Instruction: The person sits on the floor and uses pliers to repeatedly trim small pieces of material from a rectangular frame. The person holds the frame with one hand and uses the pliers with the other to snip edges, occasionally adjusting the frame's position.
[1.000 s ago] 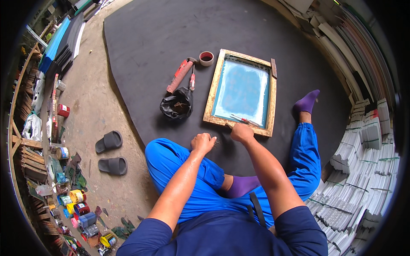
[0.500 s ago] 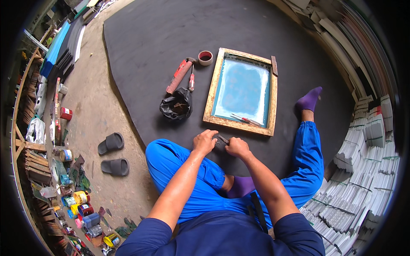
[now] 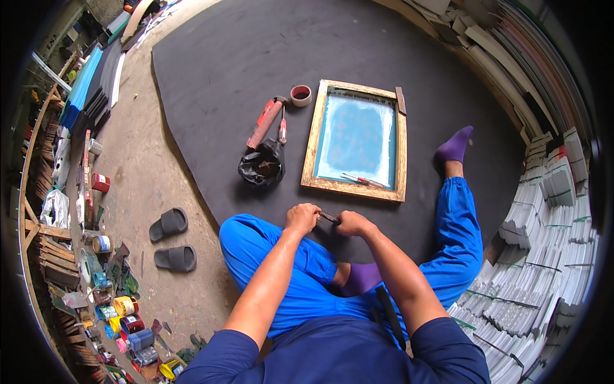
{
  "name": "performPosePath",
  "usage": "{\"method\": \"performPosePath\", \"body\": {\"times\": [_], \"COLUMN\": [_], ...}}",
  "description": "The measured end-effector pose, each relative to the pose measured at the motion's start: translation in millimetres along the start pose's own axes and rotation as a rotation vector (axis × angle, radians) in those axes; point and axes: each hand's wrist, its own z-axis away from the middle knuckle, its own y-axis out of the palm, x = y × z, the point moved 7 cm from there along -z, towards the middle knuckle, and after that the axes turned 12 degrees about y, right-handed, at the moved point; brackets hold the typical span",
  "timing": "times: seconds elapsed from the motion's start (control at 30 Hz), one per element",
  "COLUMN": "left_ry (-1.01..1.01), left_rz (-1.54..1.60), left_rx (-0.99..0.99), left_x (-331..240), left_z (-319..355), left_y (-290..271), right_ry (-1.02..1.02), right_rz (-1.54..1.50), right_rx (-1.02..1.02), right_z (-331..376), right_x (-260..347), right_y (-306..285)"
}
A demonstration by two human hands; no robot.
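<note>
Just below the wooden screen frame (image 3: 311, 150), both my hands meet at a dark, narrow tool (image 3: 329, 218) whose exact kind I cannot make out. My right hand (image 3: 353, 223) is closed around one end of it. At its other end the fingers of my left hand (image 3: 300, 219) are pinched together; any small piece between them is hidden. A blue mesh (image 3: 355, 137) with a pale border fills the frame, and a red-handled screwdriver (image 3: 363, 180) lies across its lower part. To the left, an open black plastic bag (image 3: 259, 169) sits near my left hand.
Beyond the bag lie a red-handled hammer (image 3: 262, 126), another screwdriver (image 3: 283, 131) and a tape roll (image 3: 302, 104), all on the black mat (image 3: 217, 70). Slippers (image 3: 169, 224) and several paint cans (image 3: 125, 306) stand on the floor at left. Bundled white sheets (image 3: 531, 301) are stacked at right.
The fingers of my left hand, earlier raised beside the tool's tip, have closed at that end. The tool and my right hand have moved slightly. The whole view has shifted a little.
</note>
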Motion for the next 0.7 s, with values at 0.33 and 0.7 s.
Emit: {"method": "performPosePath", "body": {"times": [0.33, 0.7], "left_ry": [-0.122, -0.249], "left_rz": [-0.029, -0.049], "left_rx": [0.097, 0.215], "left_x": [8.7, 9.3], "left_z": [2.0, 4.8], "left_y": [1.6, 0.1], "right_ry": [-0.041, 0.236], "right_rz": [-0.367, -0.892], "right_rx": [0.446, 0.01], "right_z": [9.1, -13.4], "right_x": [-2.1, -15.1], "right_y": [21.9, -18.1]}}
